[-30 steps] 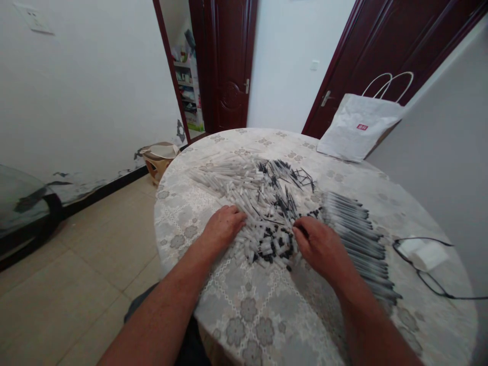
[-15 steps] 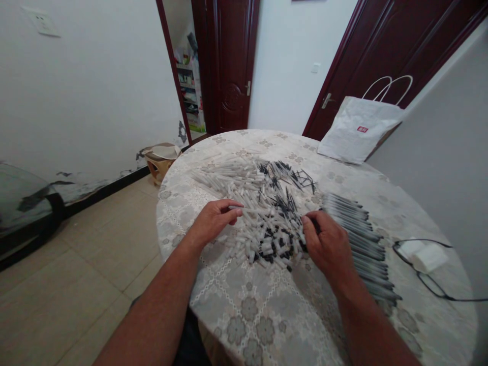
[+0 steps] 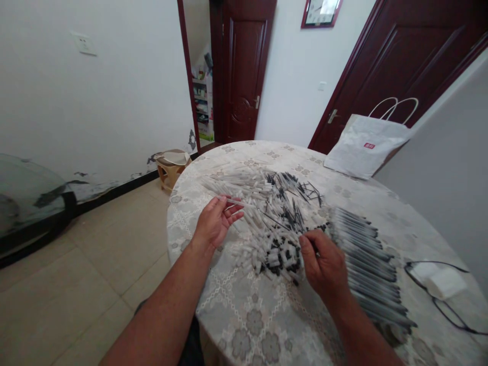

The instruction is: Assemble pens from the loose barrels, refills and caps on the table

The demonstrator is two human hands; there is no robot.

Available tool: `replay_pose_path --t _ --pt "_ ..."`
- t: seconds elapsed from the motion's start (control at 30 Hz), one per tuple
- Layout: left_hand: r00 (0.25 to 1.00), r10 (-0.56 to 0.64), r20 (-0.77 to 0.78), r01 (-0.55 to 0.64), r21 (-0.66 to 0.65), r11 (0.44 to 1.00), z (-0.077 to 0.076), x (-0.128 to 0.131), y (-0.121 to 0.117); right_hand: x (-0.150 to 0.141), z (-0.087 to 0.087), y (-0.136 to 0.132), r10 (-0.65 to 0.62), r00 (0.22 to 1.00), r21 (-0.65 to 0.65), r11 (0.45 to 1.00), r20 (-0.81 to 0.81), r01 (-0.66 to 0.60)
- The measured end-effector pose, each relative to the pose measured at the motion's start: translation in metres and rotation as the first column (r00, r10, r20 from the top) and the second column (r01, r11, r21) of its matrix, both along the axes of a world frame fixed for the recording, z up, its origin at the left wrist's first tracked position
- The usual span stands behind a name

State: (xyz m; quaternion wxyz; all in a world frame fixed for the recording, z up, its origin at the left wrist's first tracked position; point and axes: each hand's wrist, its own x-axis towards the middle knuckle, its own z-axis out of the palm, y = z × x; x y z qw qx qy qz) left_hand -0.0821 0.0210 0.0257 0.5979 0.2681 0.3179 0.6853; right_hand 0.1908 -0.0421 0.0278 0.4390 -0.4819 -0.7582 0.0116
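Observation:
My left hand (image 3: pixel 213 223) pinches a clear pen barrel (image 3: pixel 235 202) between thumb and forefinger, its other fingers loosely spread. From the barrel's right end a thin dark pen refill (image 3: pixel 275 220) slants down to the closed fingertips of my right hand (image 3: pixel 326 259). Whether the refill's tip is inside the barrel, I cannot tell. Under and between my hands lie loose pen parts: clear barrels (image 3: pixel 244 178), black-tipped refills (image 3: pixel 293 216) and small clear and black caps (image 3: pixel 280 254). A row of assembled-looking pens (image 3: pixel 369 259) lies beside my right hand, partly behind my forearm.
The round table has a patterned cloth (image 3: pixel 244 295). Black-framed glasses (image 3: pixel 450 312) and white folded tissue (image 3: pixel 444 282) lie at the right. A white paper bag (image 3: pixel 368 145) stands at the back right. A stool (image 3: pixel 171 165) is on the floor at the left.
My left hand has turned palm more upward, tilting the barrel. My right hand now shows a dark refill stretching toward the barrel. The camera view has tipped up and shifted left.

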Motion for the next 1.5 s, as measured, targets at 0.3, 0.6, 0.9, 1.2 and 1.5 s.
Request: replay_pose_path --t 0.3,0.6,0.9,1.2,1.5 --pt "1.0 -0.022 0.022 0.022 0.002 1.0 0.001 -0.002 -0.001 -0.002 0.001 -0.001 0.02 1.0 0.018 1.0 -0.016 -0.02" --pt "0.997 -0.071 -0.029 0.071 -0.003 0.997 0.003 0.004 -0.005 -0.002 0.004 -0.003 0.031 0.999 -0.019 0.999 -0.021 -0.031" --pt "1.0 -0.026 -0.006 0.026 0.001 1.0 0.004 0.001 -0.004 -0.001 0.007 -0.004 0.026 0.999 0.004 1.0 -0.023 -0.025" --pt "0.994 -0.109 -0.03 0.109 -0.01 0.994 0.006 0.008 -0.008 -0.002 0.002 -0.003 0.037 0.999 -0.029 0.999 -0.007 -0.037" --pt "0.889 -0.444 -0.112 0.438 -0.076 0.896 -0.001 0.041 -0.028 -0.011 -0.004 -0.003 0.24 0.97 -0.102 0.966 0.029 -0.236"
